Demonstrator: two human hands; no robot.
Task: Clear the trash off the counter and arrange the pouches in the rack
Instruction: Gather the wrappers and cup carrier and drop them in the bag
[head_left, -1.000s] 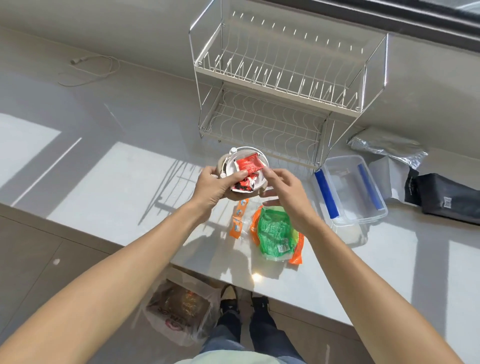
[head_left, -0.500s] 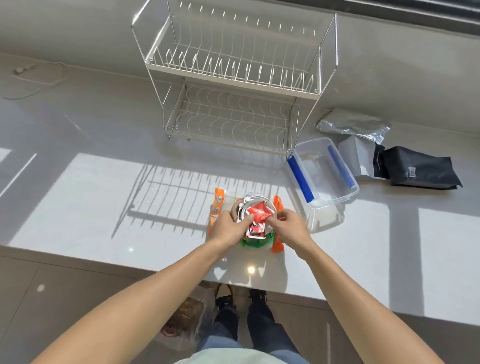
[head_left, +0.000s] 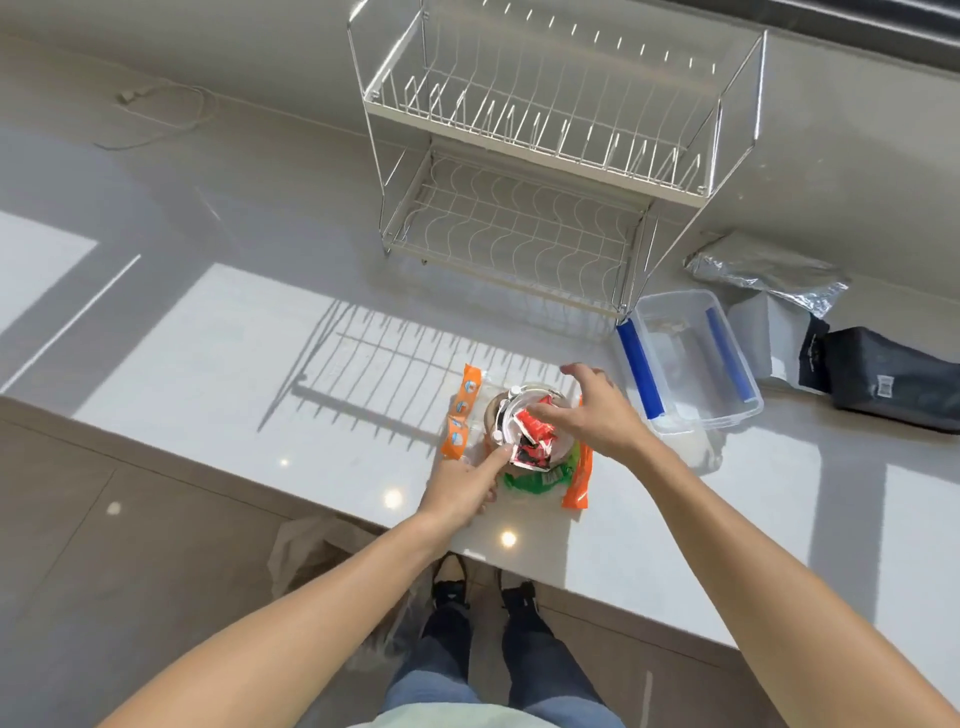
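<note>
A clear plastic cup (head_left: 501, 415) stuffed with red wrappers (head_left: 535, 434) sits on a green and orange packet (head_left: 550, 475) near the counter's front edge. My left hand (head_left: 460, 488) is just below it, its index finger touching the cup's near side, holding nothing. My right hand (head_left: 595, 410) hovers over the cup's right side with fingers spread, its thumb at the red wrappers. An orange strip wrapper (head_left: 460, 410) lies left of the cup. The empty two-tier wire rack (head_left: 540, 161) stands at the back. Silver (head_left: 763, 270), white (head_left: 769, 332) and black (head_left: 893, 374) pouches lie at the right.
A clear plastic box with blue clips (head_left: 691, 364) stands between the rack and the pouches, close to my right hand. A plastic bag (head_left: 311, 551) sits on the floor below the counter edge by my feet. A white cable (head_left: 156, 114) lies at the far left.
The cup with wrappers went from held in both hands to resting on the green packet. My left hand slid back off it and my right hand opened its fingers.
</note>
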